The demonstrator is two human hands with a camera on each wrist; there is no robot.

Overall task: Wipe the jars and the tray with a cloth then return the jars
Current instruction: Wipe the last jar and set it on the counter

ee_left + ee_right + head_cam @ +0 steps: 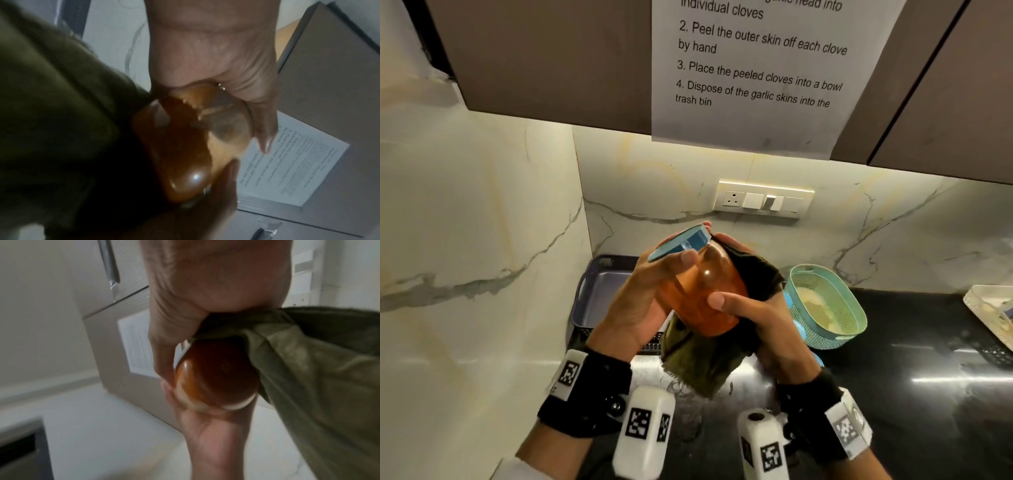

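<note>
Amber jar [700, 294] with a blue lid [681, 241] is up in the air in front of me, tilted, lid end pointing up-left, over the near end of the tray [599, 291]. My left hand [643, 298] grips it near the neck, thumb across the glass just under the lid, other fingers curled round the far side. My right hand [753, 308] wraps the lower body through the green cloth [698, 363]; thumb lies bare on the glass, cloth bunched behind the jar and hanging below it. Both hands clenched on something, neither loose.

Left wrist view: jar [185, 146] pressed against cloth [51, 113], blurry. Right wrist view: cloth [308, 369] covers one side of the jar [216, 374], base showing pale.

Tray sits on the black table [893, 377] against the wall, inside looks bare from here, though my hands hide part of it. A teal basket [828, 305] stands to the right, just beside my right hand; a blue thing below it is mostly hidden, could be another lid, can't tell.

Step, my read: wiping a jar, tray not yet wiped, nothing returned. Next probably needs the left hand turning the jar while the right keeps cloth pressure on the glass, then lid and base. Watch the grip; smooth glass, tilted.
</note>
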